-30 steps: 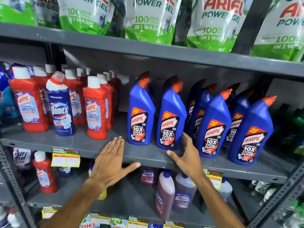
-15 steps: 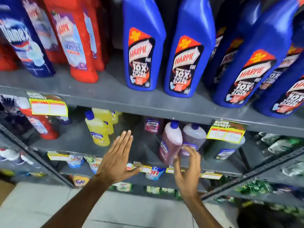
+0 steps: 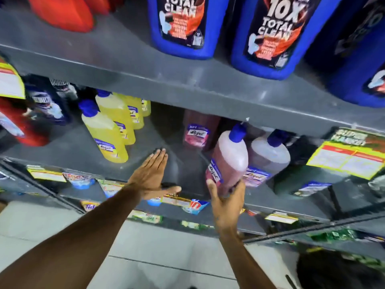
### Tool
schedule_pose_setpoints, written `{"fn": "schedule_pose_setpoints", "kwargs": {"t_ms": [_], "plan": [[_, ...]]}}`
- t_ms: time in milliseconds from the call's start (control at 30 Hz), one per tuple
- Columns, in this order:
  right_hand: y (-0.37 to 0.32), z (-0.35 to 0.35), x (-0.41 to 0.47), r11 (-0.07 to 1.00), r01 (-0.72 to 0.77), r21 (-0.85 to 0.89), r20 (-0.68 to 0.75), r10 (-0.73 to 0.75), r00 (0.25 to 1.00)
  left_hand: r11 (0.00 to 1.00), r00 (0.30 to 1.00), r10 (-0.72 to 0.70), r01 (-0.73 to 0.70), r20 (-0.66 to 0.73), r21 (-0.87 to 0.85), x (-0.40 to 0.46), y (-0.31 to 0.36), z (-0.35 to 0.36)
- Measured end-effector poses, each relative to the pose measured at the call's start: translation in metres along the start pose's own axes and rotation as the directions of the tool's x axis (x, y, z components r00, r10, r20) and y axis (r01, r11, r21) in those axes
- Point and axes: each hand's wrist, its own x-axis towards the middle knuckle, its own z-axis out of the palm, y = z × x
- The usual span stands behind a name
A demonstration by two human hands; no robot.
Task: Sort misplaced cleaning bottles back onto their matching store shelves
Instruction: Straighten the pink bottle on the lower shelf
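A pink Lizol bottle (image 3: 229, 159) with a blue cap leans to the right on the lower grey shelf (image 3: 145, 138). My right hand (image 3: 226, 203) grips its base from below. My left hand (image 3: 152, 176) is flat and open, fingers together, hovering over the shelf's front edge left of the bottle. A second pink bottle (image 3: 268, 157) stands just right of the held one, and a third (image 3: 198, 130) stands further back. Several yellow bottles (image 3: 108, 132) with blue caps stand in a row to the left.
Blue Harpic bottles (image 3: 181, 28) and red bottles (image 3: 62, 11) stand on the upper shelf (image 3: 208, 86). A red bottle (image 3: 18, 122) and a dark blue Domex bottle (image 3: 48, 101) sit at the lower shelf's left. Yellow price tags (image 3: 345, 159) hang from shelf edges. Sachets fill lower racks.
The view dropped from the Harpic shelf to the shelf below. My right hand reached in and closed on the pink bottle, tilting it. My left hand moved forward over the shelf edge.
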Motion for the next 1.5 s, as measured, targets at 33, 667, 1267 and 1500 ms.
{"fn": "schedule_pose_setpoints", "kwargs": {"t_ms": [33,667,1267,1500], "plan": [[0.001,0.002,0.001,1.0,-0.008,-0.006,-0.007,0.008,1.0,1.0,1.0,0.0,0.0,0.006,0.009,0.002,-0.001,0.003],[-0.005,0.039,0.059,0.996,0.077,-0.037,0.526,-0.046,0.849,0.999,0.999,-0.014,0.016,-0.048,0.038,0.001,-0.004,0.015],[0.018,0.043,0.061,0.98,0.086,-0.181,0.481,0.012,0.877,0.999,0.996,0.019,-0.016,-0.089,0.033,0.002,-0.005,0.017],[0.019,0.042,0.058,0.978,0.074,-0.193,0.463,0.024,0.886,0.999,0.996,0.019,-0.016,-0.085,0.04,0.001,-0.004,0.016]]}}
